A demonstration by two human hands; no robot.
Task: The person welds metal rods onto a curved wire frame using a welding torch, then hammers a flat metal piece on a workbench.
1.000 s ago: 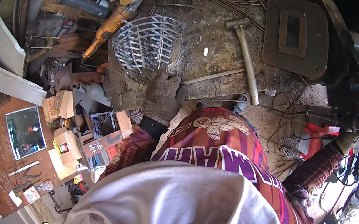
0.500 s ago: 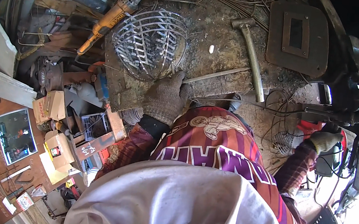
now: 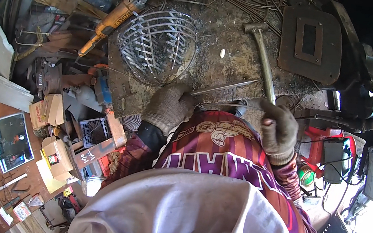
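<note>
1. Good work here, by judgement, calls for the left hand [image 3: 166, 108] to act as a calm anchor at the bench [image 3: 216, 42] edge, pressing on nothing that would bend the cage [image 3: 144, 48].
2. The right hand [image 3: 280, 132] is best closed low on the hammer [image 3: 263, 58] handle if it takes hold there, well away from the head; gloves should be clear of the bar's [image 3: 224, 86] ends.
3. The left fingers curl together, knuckles up; whether they grip anything cannot be told.
4. The right fingers are partly bent, near the butt of the handle; contact, and any hold, cannot be told.
5. The cage sits on the bench, just beyond the left fingertips; touching or apart is unclear.
6. The bar lies slantwise between the hands, its near end just beside the left fingers.
7. A thin rod [image 3: 231, 105] spans the gap between the gloves.
</note>
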